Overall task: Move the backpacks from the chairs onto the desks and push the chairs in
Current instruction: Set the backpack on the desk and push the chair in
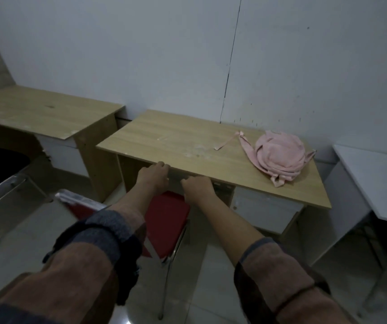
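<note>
The pink backpack [279, 157] already lies on the desk [164, 141], near its right edge. The red chair [164, 220] stands below and before the desk's front edge, seat partly under it, its backrest [80, 203] toward the person. Both hands reach over the seat: the left hand [152, 176] curled at the desk's front edge, the right hand [198, 189] curled just under it (whether either grips anything, I cannot tell). The push runs straight ahead, under the desk; the left arm is nearer the backrest.
</note>
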